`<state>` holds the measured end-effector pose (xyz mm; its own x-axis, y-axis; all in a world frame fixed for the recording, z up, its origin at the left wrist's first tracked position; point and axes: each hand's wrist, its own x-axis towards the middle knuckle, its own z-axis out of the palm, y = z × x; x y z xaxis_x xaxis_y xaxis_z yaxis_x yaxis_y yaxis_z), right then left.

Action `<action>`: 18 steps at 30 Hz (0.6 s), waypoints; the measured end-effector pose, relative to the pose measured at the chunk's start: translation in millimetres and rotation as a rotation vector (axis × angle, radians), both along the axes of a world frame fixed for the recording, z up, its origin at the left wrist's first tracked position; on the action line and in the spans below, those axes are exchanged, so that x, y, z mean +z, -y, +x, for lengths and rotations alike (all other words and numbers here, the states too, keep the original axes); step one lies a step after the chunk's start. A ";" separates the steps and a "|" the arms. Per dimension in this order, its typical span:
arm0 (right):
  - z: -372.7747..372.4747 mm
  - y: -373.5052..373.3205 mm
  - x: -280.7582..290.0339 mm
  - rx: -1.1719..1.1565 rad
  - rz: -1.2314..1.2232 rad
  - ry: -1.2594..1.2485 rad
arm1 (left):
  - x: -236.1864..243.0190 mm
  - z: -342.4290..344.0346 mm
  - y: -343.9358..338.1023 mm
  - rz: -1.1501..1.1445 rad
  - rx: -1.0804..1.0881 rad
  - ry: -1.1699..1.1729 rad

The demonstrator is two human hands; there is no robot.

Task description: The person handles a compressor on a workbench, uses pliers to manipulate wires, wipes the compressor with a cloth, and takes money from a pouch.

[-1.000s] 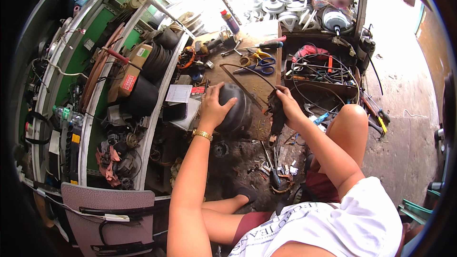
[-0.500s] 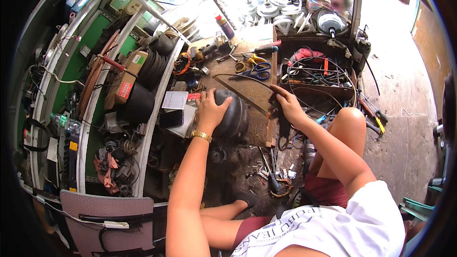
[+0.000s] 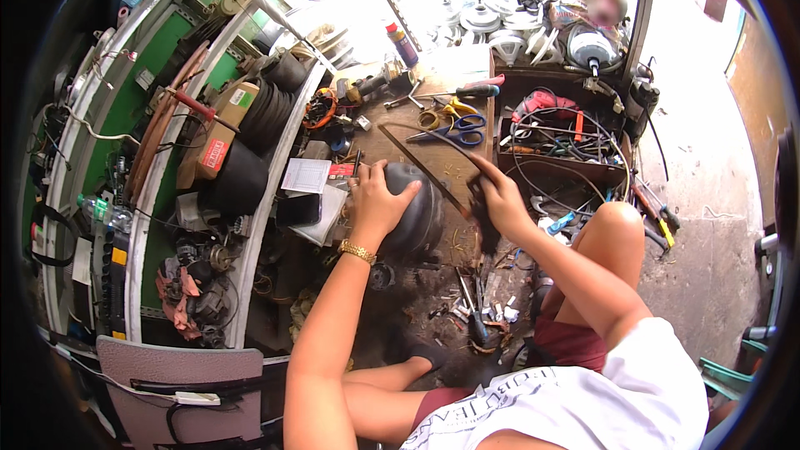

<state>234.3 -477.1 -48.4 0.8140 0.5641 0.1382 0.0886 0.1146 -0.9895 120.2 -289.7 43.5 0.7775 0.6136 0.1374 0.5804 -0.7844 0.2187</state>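
My left hand (image 3: 380,204) grips the near left side of a rounded black housing (image 3: 414,221), thumb over its top. The housing sits at the near end of a wooden work surface (image 3: 400,150). My right hand (image 3: 502,204) is closed round the dark handle of a hacksaw (image 3: 437,186). The saw's thin blade slants from the handle up to the far left, passing over or beside the housing's right side. I cannot tell whether the blade touches it. Blue-handled scissors (image 3: 467,129), yellow-handled pliers (image 3: 460,107) and a tape roll (image 3: 427,119) lie beyond the saw.
A toolbox (image 3: 567,168) with tools, cables and a red power tool (image 3: 542,106) stands at the right. A phone (image 3: 298,210) and a white card (image 3: 305,175) lie left of the housing. Packed shelves (image 3: 250,283) line the left. Screwdrivers (image 3: 472,317) and scraps litter the floor.
The view has shifted slightly. My right hand and the hacksaw handle have come a little nearer, and the blade slants slightly more steeply. My left hand stays on the housing.
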 end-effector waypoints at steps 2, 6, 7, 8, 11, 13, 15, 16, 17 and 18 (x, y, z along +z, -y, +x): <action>-15.1 55.1 2.8 0.045 -0.013 -0.115 | -4.6 -3.5 -2.0 -0.018 0.005 -0.005; -20.7 39.4 -10.7 -0.063 -0.004 0.056 | -5.4 -1.0 3.7 0.005 -0.012 -0.025; -12.0 14.2 -11.8 -0.076 0.019 0.061 | -2.8 2.4 2.8 -0.007 -0.017 -0.025; 1.6 -12.5 -11.4 -0.077 0.013 0.014 | 0.2 5.9 4.9 -0.018 -0.027 -0.023; 5.4 -34.9 -3.1 -0.054 0.029 -0.137 | 3.2 5.0 6.6 -0.012 0.026 -0.043; -15.5 -5.8 -14.7 -0.074 0.106 0.046 | 2.1 4.4 1.9 -0.022 0.034 -0.036; -31.8 32.9 -20.0 -0.115 0.030 0.193 | -4.1 2.4 -4.9 -0.047 0.033 -0.035; -35.6 54.6 -25.1 -0.031 0.072 -0.188 | -7.1 1.2 -8.0 -0.076 0.022 -0.002; -36.2 66.9 -19.6 0.022 0.112 -0.479 | -10.5 0.0 -11.6 -0.096 0.008 0.033; -36.1 78.6 -13.8 0.033 0.149 -0.776 | -12.6 -1.7 -12.8 -0.080 -0.023 0.072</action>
<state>198.2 -555.7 -62.2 0.6918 0.6100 -0.3865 -0.6267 0.2412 -0.7410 118.5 -276.9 31.0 0.7814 0.6071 0.1442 0.5431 -0.7755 0.3218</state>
